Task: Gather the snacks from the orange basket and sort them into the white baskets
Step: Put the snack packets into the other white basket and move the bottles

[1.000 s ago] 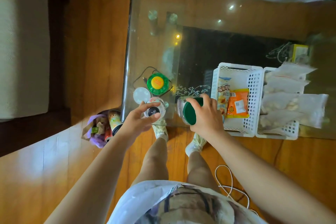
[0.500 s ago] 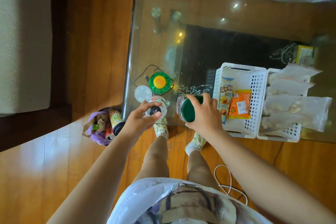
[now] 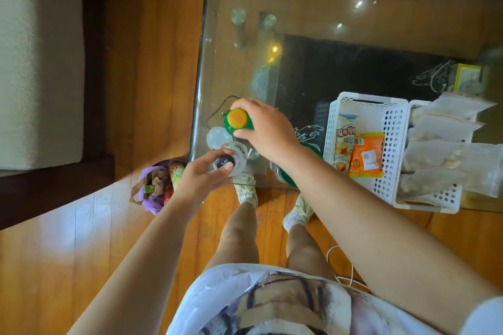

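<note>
My right hand (image 3: 268,129) is closed around a green bottle with a yellow cap (image 3: 236,118) that stands near the glass table's left front corner. Just in front of it, my left hand (image 3: 202,175) grips a white-labelled bottle with a black cap (image 3: 227,162) by its top. A green-lidded jar (image 3: 283,178) sits at the table's front edge, mostly hidden under my right forearm. The left white basket (image 3: 367,96) holds a bread pack (image 3: 344,144) and an orange snack pack (image 3: 366,155). The right white basket (image 3: 424,205) is piled with clear bags (image 3: 446,155). No orange basket is in view.
A white round lid (image 3: 216,136) lies beside the bottles, and a black cable (image 3: 217,106) curls behind them. On the wooden floor left of the table stands a small bin with a purple bag (image 3: 156,187) full of rubbish. A sofa (image 3: 38,62) fills the far left.
My right hand has let go of the green-lidded jar and moved left and away onto the yellow-capped green bottle. My left hand has stayed on the black-capped bottle.
</note>
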Tool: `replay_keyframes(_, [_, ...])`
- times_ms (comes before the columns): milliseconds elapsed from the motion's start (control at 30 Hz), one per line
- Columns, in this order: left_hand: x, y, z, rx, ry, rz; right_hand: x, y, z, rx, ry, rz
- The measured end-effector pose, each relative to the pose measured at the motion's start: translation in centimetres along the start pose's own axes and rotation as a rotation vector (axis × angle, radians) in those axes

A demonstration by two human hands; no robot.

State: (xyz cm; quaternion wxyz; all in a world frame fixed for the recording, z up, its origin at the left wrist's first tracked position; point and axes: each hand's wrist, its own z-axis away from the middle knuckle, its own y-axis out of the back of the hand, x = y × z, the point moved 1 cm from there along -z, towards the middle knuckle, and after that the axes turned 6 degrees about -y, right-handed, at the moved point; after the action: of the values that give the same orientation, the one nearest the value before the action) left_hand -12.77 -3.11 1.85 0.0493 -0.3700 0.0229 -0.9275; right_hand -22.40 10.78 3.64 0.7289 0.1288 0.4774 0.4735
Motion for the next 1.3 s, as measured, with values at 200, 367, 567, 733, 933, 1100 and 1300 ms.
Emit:
replay_keyframes(200, [1.8,0.1,-0.6,0.056,-0.037,0.007,2.7,2.0,0.7,0.130,-0.089,-0.131])
replay_keyframes(367, [4.6,-2.9,-2.5,0.044,-0.063,-0.101,6.2,4.2,2.9,0.284,-0.149,-0.183])
replay_keyframes(567, [6.8,-8.4,-5.3,0.014,-0.087,-0.156,10.3,6.9,4.4,0.359,-0.265,-0.174])
replay_keyframes(733, [6.5,-11.5,-6.9,-0.017,-0.063,-0.228,11.9,7.7,5.1,0.327,-0.287,-0.201])
replay_keyframes(933, [5.9,-12.8,-7.0,-0.060,-0.065,-0.349,12.4,7.0,5.6,0.269,-0.218,-0.164])
replay_keyframes(1100, [5.2,-12.5,-6.6,-0.046,-0.026,-0.360,12.7,6.3,6.0,0.260,-0.215,-0.157])
replay_keyframes(1300, [2.6,-11.6,-6.1,-0.064,0.002,-0.541,12.7,6.5,6.1,0.245,-0.199,-0.152])
